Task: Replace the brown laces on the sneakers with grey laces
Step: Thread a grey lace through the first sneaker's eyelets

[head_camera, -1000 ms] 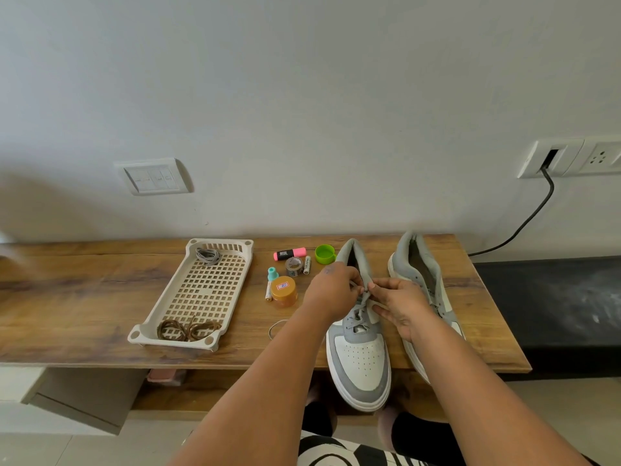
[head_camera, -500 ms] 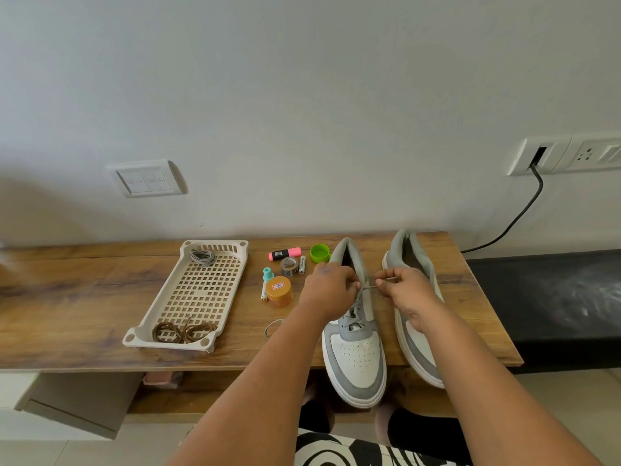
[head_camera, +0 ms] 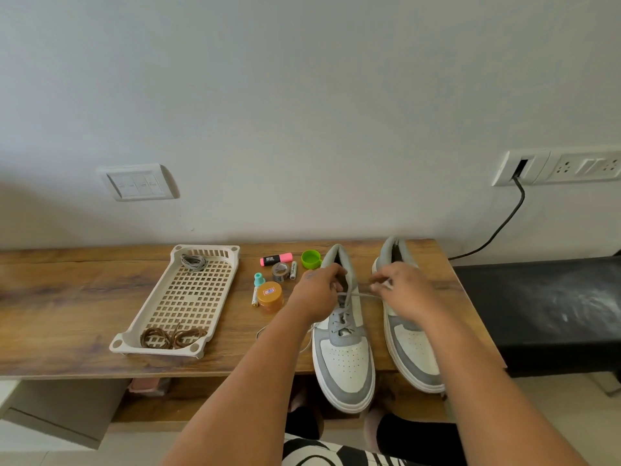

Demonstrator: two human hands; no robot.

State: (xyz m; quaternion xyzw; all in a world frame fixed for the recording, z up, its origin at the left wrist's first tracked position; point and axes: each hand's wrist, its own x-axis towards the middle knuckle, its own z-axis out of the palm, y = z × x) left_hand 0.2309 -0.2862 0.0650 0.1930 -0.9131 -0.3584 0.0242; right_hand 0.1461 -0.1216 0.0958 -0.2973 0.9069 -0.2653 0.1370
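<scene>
On the counter point(head_camera: 67, 297): two sneakers point(head_camera: 346, 358). Left hand point(head_camera: 316, 294) fingers grip left sneaker's collar; right hand point(head_camera: 403, 290) fingers pinch grey lace point(head_camera: 364, 295). Tray point(head_camera: 148, 317) at 9 o'clock: one brown laces point(head_camera: 171, 337) bundle, one grey.

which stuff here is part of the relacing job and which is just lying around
Job: left sneaker, right sneaker, grey lace pulled by right hand, left hand, spare grey lace, brown laces, tray.

Lying about: highlighter, tape, green cap, jar.
</scene>
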